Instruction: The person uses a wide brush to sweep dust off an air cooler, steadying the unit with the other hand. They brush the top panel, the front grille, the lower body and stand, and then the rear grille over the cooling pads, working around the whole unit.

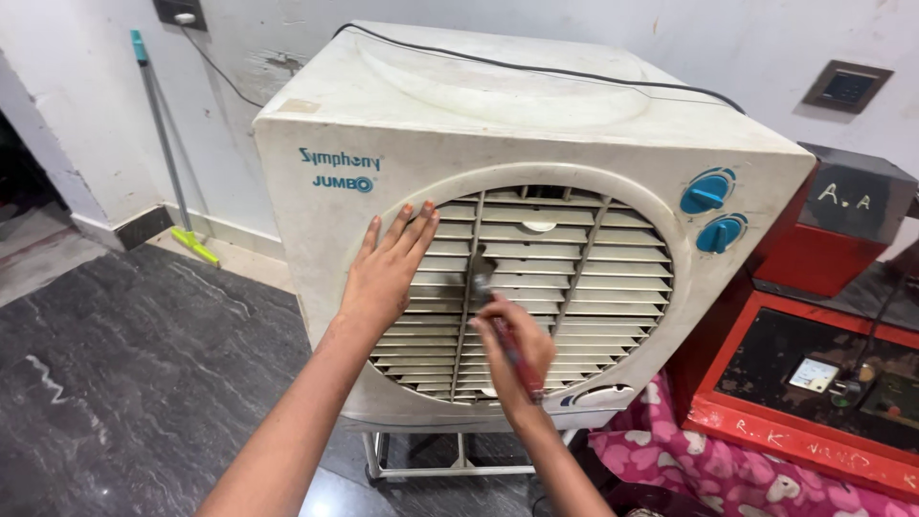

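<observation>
A large off-white air cooler (383,124) stands on a metal stand, its round louvred grille (574,278) facing me. My left hand (388,268) lies flat with fingers spread on the left rim of the grille. My right hand (512,349) grips a red-handled screwdriver (507,340), whose tip touches the left vertical bar of the grille. Two blue knobs (713,211) sit at the cooler's upper right.
A black cable (536,67) runs across the cooler's top. A red metal machine (823,373) stands at the right, with pink patterned cloth (708,460) below it. A mop (168,153) leans on the white wall at the left. The floor (144,364) is dark stone.
</observation>
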Tool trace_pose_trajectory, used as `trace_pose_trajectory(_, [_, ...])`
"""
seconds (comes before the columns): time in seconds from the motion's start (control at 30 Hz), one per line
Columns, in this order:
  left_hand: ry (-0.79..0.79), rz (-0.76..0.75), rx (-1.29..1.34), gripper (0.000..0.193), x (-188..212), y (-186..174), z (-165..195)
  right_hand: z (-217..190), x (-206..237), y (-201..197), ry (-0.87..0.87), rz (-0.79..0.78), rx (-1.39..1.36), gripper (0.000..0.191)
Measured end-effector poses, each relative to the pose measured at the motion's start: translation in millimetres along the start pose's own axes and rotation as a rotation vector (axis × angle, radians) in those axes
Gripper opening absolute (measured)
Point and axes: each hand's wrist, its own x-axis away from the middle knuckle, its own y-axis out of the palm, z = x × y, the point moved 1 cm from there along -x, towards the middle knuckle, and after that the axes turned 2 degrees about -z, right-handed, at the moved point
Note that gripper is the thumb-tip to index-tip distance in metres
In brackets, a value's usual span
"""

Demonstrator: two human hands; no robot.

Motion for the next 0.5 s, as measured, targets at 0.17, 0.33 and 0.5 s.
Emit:
trace_pose_trajectory(0.17, [-0.040,-0.082,0.076,0.109,1,2,4,6,-46,-68,0.124,0.032,-0.012,0.011])
trace_pose_trajectory(0.33, [-0.067,-0.054,0.080,0.110,3,5,13,11,-46,-66,0.095,0.170,0.108,0.010])
trace_pose_trajectory(0.5, [-0.045,0.026,0.019,0.112,5,5,9,14,-35,-47,0.253,-0.108,-0.052,0.008])
